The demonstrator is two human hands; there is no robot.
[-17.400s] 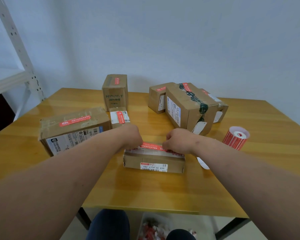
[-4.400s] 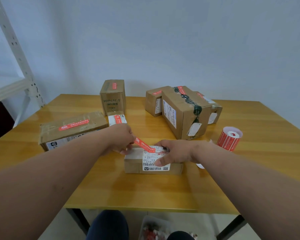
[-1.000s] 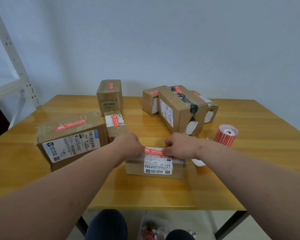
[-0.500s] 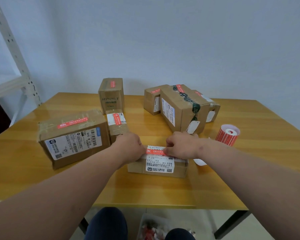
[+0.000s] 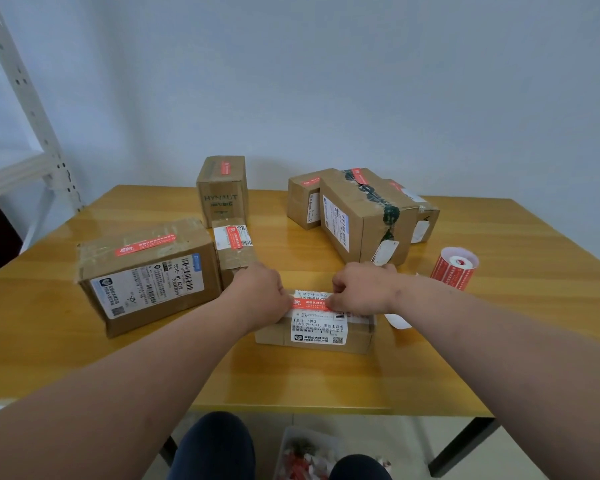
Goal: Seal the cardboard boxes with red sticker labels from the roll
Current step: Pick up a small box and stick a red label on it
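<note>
A small flat cardboard box (image 5: pixel 357 336) with a white shipping label lies near the table's front middle. A red sticker (image 5: pixel 310 303) runs across its top. My left hand (image 5: pixel 257 294) covers the sticker's left end, and my right hand (image 5: pixel 361 289) is on its right end. Both hands have their fingers curled down onto the sticker. The left hand's fingertips are hidden behind its back. The red sticker roll (image 5: pixel 454 268) stands to the right, apart from both hands.
Boxes that carry red stickers stand around: a large one (image 5: pixel 146 275) at left, a small one (image 5: pixel 234 247) beside it, a tall one (image 5: pixel 222 192) behind, and a cluster (image 5: pixel 364 216) at back right. A white backing strip (image 5: pixel 397 320) lies by my right wrist. A metal shelf (image 5: pixel 25 109) stands at left.
Four seconds ago my left hand held the sticker lifted above the box. Now it lies flat on top with both hands on its ends. In the last second the hands barely moved.
</note>
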